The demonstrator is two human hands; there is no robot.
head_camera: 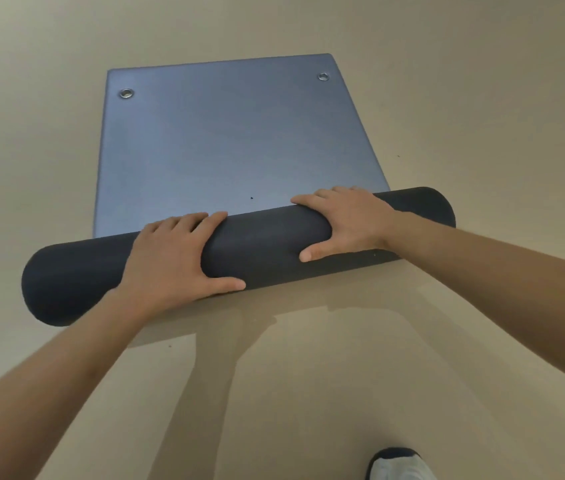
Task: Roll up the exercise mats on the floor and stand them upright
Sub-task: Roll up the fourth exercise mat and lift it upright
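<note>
A blue-grey exercise mat [232,140] lies on the beige floor, its near part wound into a thick dark roll [267,244] that runs slightly slanted across the middle of the view. The flat far end has two metal eyelets, one at the left corner [126,93] and one at the right [323,76]. My left hand [173,258] is draped over the roll left of centre, fingers on top and thumb on the near side. My right hand [343,223] grips the roll right of centre the same way.
Bare beige floor [482,98] surrounds the mat on all sides. A foot in a white and dark sock [400,464] shows at the bottom right, behind the roll.
</note>
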